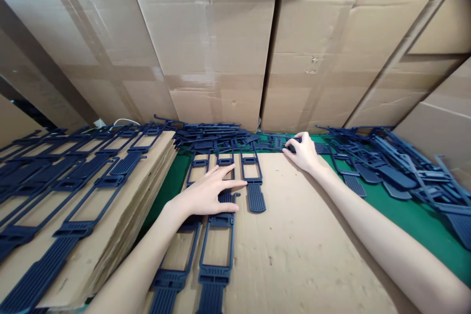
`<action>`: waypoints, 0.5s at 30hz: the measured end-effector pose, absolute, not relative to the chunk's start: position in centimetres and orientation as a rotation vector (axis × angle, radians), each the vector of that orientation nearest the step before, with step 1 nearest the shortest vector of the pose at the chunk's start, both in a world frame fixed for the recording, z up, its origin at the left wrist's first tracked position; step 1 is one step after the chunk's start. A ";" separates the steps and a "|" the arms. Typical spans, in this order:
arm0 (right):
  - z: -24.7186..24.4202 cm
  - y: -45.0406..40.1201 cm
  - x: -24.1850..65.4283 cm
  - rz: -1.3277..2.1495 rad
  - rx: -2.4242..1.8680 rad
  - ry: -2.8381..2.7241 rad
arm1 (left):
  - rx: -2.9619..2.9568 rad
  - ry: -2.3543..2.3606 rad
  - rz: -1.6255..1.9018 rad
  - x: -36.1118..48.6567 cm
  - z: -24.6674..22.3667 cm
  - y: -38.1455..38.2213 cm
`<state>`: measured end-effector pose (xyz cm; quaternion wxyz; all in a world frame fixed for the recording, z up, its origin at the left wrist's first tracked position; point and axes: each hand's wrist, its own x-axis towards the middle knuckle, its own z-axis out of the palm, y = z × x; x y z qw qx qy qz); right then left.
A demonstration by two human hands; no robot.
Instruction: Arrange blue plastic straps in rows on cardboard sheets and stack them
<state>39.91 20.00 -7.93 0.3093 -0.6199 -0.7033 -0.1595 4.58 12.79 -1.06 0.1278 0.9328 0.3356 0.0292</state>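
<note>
My left hand (211,190) lies with fingers spread over dark blue plastic frames on a cardboard sheet (294,235). Its fingertips reach toward a frame with a ribbed tab (256,198). Below the hand, another dark blue frame (217,245) lies lengthwise on the sheet. At the sheet's far edge, my right hand (300,151) is closed, thumb and index finger pinched together beside dark blue parts on the green surface. What sits between those fingertips is too small to make out.
Stacked cardboard (147,181) at the left carries rows of similar frames. Dark blue parts are heaped at the back (213,135) and at the right (401,171) on the green surface (390,211). Large cardboard boxes (221,49) stand behind.
</note>
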 end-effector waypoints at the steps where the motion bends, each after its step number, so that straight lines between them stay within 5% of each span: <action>1: -7.9 19.9 39.9 -0.442 -1.630 -1.836 | 2.712 0.976 0.086 4.6 -1.1 12.8; 11: -4.0 16.9 38.1 -0.447 -1.564 -1.833 | 2.704 0.966 0.082 4.6 -1.0 12.8; 15: -0.8 14.4 36.5 -0.185 -1.494 -1.751 | 2.690 0.955 0.091 4.6 -0.9 12.7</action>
